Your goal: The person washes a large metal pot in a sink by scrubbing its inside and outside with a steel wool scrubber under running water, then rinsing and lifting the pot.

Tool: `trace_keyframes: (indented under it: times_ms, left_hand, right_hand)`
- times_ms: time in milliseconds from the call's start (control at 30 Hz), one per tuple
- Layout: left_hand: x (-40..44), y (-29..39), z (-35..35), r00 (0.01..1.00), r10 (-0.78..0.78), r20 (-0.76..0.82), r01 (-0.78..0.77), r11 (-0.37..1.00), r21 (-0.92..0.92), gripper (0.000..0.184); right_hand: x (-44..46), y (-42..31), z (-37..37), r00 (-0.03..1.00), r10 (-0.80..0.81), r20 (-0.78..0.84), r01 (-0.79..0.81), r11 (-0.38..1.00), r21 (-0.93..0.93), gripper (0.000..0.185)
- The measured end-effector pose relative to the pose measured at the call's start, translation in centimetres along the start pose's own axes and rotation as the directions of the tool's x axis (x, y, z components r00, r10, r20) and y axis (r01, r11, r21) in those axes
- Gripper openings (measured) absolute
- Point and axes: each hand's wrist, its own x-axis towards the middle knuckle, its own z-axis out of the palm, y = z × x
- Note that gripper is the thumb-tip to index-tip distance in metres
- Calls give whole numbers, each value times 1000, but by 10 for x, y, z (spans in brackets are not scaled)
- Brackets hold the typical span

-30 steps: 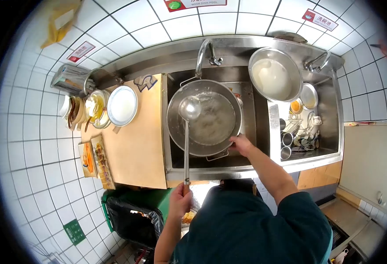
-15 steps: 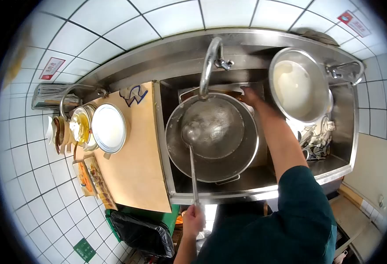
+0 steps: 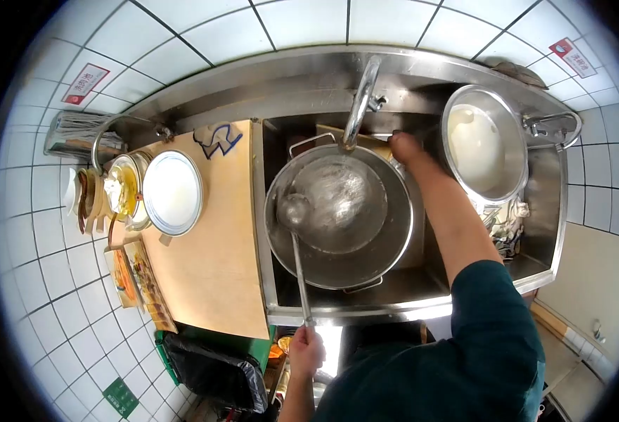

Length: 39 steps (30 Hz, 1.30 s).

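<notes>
A large metal pot (image 3: 390, 253) with cloudy water sits in the left basin under the faucet (image 3: 360, 105). My left hand (image 3: 306, 349) is closed round the handle end of a long ladle (image 3: 301, 278), whose round bowl rests inside the pot at its left. My right hand (image 3: 404, 148) reaches past the pot's right side to the back of the basin, by a flat brownish piece (image 3: 369, 143). Its fingers are in shadow, so what they touch, if anything, is hidden.
A metal bowl of whitish liquid (image 3: 476, 151) stands over the divider at right, above utensils in the right basin (image 3: 545, 239). At left a wooden board (image 3: 218, 246) bears a white-lidded container (image 3: 173, 193). A black-lined bin (image 3: 214, 373) is below.
My right hand has gone from the pot's front right rim to the back of the basin. The ladle's bowl has moved lower in the pot, and the view has shifted closer.
</notes>
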Motion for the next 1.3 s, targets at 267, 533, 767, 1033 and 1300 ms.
trace_keyframes:
  times_ms: [267,533,767,1033,1300]
  left_hand:
    - [11,-12,-8,999,40,25,-40,999,-3,35]
    - [16,0,-3,1000,-7,-17,7,1000,3,19]
    - [23,-6,-3,999,23,29,-24,999,24,24]
    - [19,1,5,999,36,40,-37,999,27,32]
    - [7,4,10,994,80,76,-83,995,49,28]
  right_hand:
    - [38,-15,10,997,77,21,-80,986,148,31]
    - [95,6,49,944,-253,210,174,926,336,40]
    - [79,-1,51,951,-227,210,131,911,390,34]
    - [1,-26,-48,998,21,51,-25,998,64,23]
    - [-78,-63,-107,964,263,36,-259,962,-85,24]
